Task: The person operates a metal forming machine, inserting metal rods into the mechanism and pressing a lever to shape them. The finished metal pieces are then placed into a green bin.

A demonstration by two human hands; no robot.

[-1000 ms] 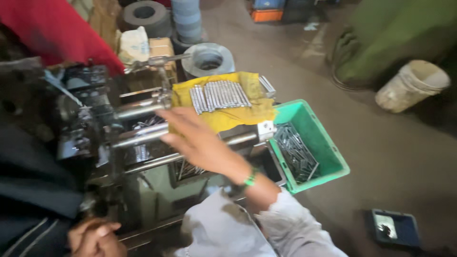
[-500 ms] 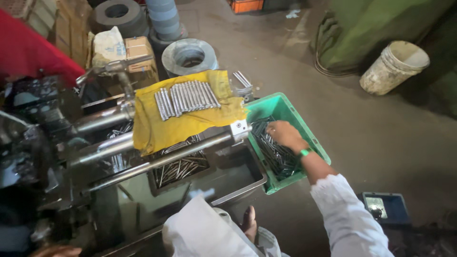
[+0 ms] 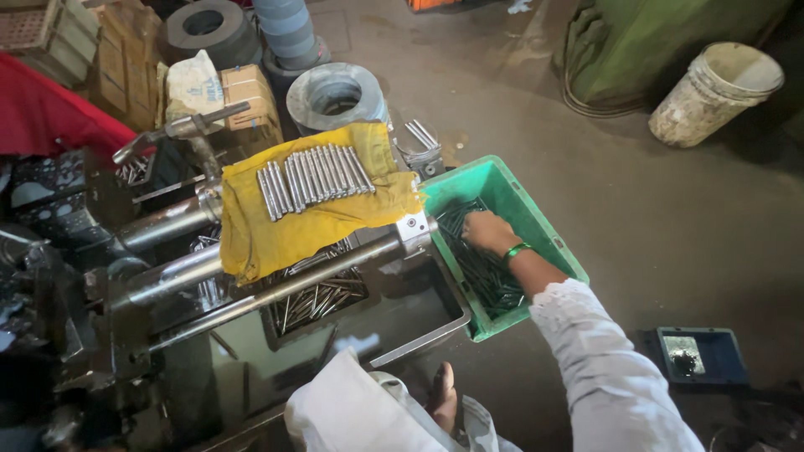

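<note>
My right hand [image 3: 487, 231], with a green band at the wrist and a white sleeve, is down inside a green plastic bin [image 3: 548, 243]. Its fingers are curled into the pile of dark metal rods [image 3: 490, 280] that fills the bin. Left of the bin, a yellow cloth [image 3: 285, 230] is draped over the bars of a grey machine [image 3: 167, 276]. A row of several shiny steel pins [image 3: 314, 176] lies on the cloth. My left hand is out of view.
Under the bars, a metal tray [image 3: 402, 314] holds more loose pins [image 3: 314, 301]. Steel rings [image 3: 335, 96] and cardboard boxes [image 3: 247, 96] stand behind the machine. A white bucket [image 3: 716, 92] is at the far right, and a small dark blue box [image 3: 699, 356] lies on the floor.
My right hand left the machine bars and went right into the green bin, where it now sits deeper among the rods. My left hand has dropped out of view.
</note>
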